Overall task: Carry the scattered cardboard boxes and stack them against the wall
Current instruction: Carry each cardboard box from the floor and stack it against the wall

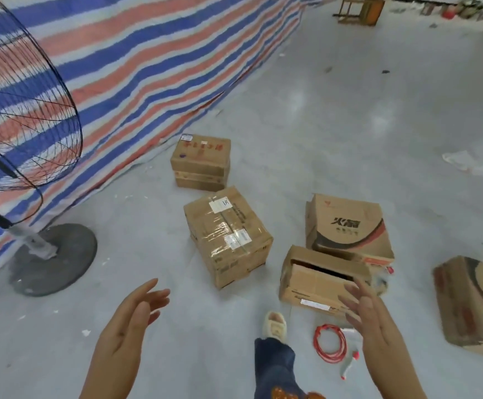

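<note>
Both hands reach forward with nothing in them, palms turned toward each other: the left hand (128,326) has its fingers straight and slightly spread, and the right hand (370,321) likewise, fingers apart and relaxed. Just beyond the right fingertips lies an open box (318,280), its dark opening facing up and a white label on its near side; whether the fingers touch it cannot be told. Between the hands, a trouser leg (275,367) and a pale shoe (275,323) stand on the grey floor (349,125), and a red cord (329,342) lies coiled beside the shoe, in front of the open box. Ahead of the left hand, well apart from it, sits a taped box (228,237) with white labels. Behind that, two small boxes (201,162) are stacked one on the other near the striped tarp (148,53) that hangs as the wall. A printed box (349,226) rests just behind the open one, touching it or nearly so. Another printed carton (476,303) lies at the right edge. On the left a fan (18,96) stands on its round base (53,260) against the tarp.
</note>
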Demonstrator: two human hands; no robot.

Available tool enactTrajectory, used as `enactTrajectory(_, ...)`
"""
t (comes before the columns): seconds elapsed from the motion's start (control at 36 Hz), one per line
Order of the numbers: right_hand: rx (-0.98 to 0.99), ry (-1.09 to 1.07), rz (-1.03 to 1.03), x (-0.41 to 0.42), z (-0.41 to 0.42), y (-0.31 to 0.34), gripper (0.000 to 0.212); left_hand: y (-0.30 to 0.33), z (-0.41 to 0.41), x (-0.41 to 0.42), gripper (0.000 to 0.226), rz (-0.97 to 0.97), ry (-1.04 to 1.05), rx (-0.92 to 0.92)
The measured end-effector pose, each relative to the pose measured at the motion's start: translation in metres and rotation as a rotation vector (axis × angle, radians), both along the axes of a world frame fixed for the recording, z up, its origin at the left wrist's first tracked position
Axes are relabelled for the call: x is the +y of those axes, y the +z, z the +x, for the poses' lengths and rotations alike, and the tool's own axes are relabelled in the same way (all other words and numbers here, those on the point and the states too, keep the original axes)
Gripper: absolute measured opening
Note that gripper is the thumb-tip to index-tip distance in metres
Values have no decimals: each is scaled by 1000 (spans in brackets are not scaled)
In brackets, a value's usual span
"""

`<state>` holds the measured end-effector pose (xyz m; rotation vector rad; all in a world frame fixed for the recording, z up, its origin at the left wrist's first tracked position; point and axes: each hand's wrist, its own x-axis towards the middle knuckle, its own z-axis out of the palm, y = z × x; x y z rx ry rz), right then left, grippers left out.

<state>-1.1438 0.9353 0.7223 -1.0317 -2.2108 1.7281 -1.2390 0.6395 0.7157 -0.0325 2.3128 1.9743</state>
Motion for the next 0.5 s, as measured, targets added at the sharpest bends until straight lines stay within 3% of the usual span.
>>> enactTrajectory(0.11, 49, 56, 47, 67, -68, 7, 41, 0, -49, 65, 37, 13, 64, -35)
enactTrajectory(0.25, 13, 174, 73, 137, -143, 8, 43, -2, -101, 132, 35, -15, 77, -61)
enactTrajectory(0.5, -135, 278, 63, 192, -243, -46, 43, -68, -173, 172, 31, -72, 98, -258)
